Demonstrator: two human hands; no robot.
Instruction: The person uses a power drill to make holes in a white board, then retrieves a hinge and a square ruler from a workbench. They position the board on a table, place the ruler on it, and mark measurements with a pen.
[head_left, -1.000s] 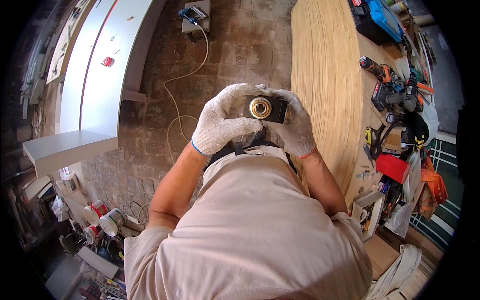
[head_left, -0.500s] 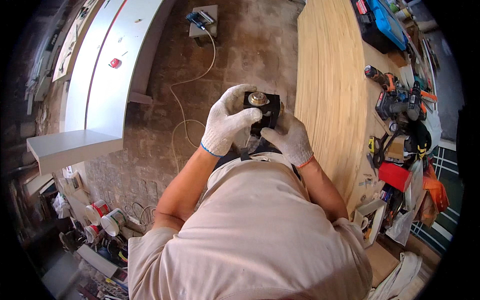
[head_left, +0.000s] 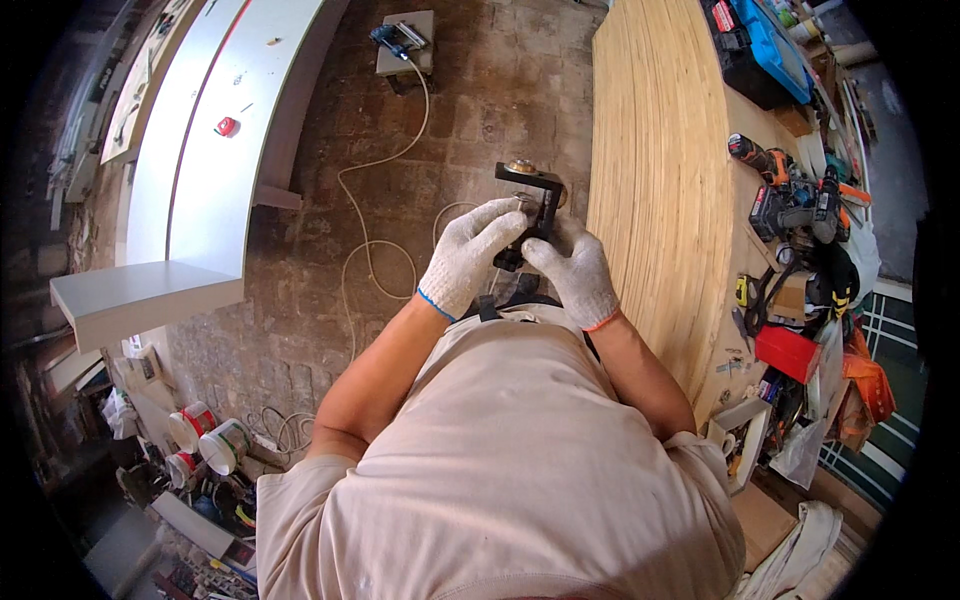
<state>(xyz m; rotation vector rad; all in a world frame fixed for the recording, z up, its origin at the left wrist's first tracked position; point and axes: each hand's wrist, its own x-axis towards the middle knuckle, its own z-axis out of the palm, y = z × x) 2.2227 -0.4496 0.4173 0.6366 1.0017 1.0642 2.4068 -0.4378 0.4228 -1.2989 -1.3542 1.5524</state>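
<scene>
In front of my body is a black C-shaped bracket (head_left: 545, 190) with a round brass-coloured piece (head_left: 521, 166) on its upper arm. My right hand (head_left: 578, 272) grips its upright from the right, the thumb pressed on the front and the other fingers partly hidden behind. My left hand (head_left: 472, 247), closed, has its fingertips at a small silvery metal part (head_left: 522, 200) in the bracket's gap. What that part is, and whether it is joined to the bracket, I cannot make out. Both hands wear white knit gloves.
A stack of wooden boards (head_left: 655, 180) stands close on my right, with cordless drills (head_left: 825, 205) and a blue-black toolbox (head_left: 765, 60) beyond. White panels (head_left: 215, 150) holding a red tape measure (head_left: 226, 127) lie left. A hose (head_left: 370, 250) runs over the floor from a nail gun (head_left: 390, 42) on a stool.
My left hand has slid down off the bracket's top to the silvery part in its gap. The bracket has tipped, so its C shape and open side now show. My right hand keeps its grip.
</scene>
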